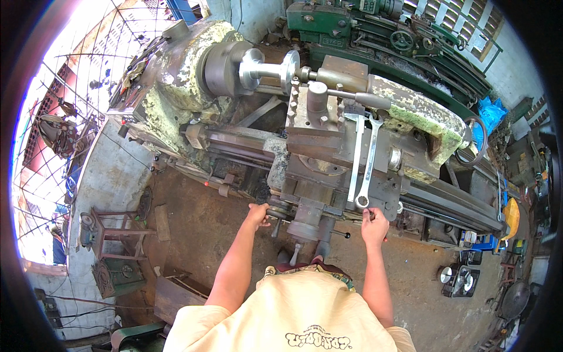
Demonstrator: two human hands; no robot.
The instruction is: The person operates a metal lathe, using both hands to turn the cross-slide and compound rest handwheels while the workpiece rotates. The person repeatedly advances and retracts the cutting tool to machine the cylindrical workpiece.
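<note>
I stand in front of an old metal lathe (pixel 193 76) with flaking pale green paint. My left hand (pixel 258 213) is closed around a handwheel on the front of the carriage apron (pixel 319 202). My right hand (pixel 374 226) grips a small lever handle at the apron's right side. A shiny round workpiece (pixel 272 69) is held in the chuck (pixel 226 69). Two long spanners (pixel 363 158) lie side by side on top of the carriage, just above my right hand.
A second green lathe (pixel 375 35) stands behind. A rusty metal stool (pixel 117 234) sits on the dirt floor to my left. Small parts and a blue box (pixel 481 243) lie at the right. A wire mesh fence (pixel 76 88) borders the left.
</note>
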